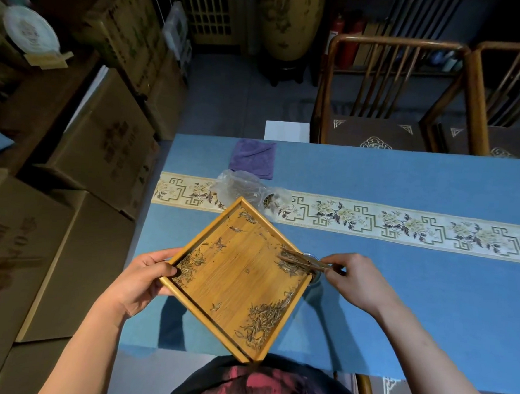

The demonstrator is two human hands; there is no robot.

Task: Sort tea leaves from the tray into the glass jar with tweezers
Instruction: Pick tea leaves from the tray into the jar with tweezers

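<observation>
A square bamboo tray (234,289) is held tilted above the blue table, one corner toward me. My left hand (144,278) grips its left corner, thumb inside the rim. Dry tea leaves (263,319) lie in clumps near the tray's lower right edge, its left corner and its right corner. My right hand (351,278) pinches wooden tweezers (303,260), whose tips reach into the leaves at the tray's right corner. The glass jar (314,276) sits under that corner, mostly hidden by the tray; only part of its rim shows.
A clear plastic bag (241,186) with tea lies beyond the tray on the patterned runner (403,227). A purple cloth (252,158) sits at the table's far edge. Cardboard boxes (96,162) stand to the left, wooden chairs (390,92) behind the table.
</observation>
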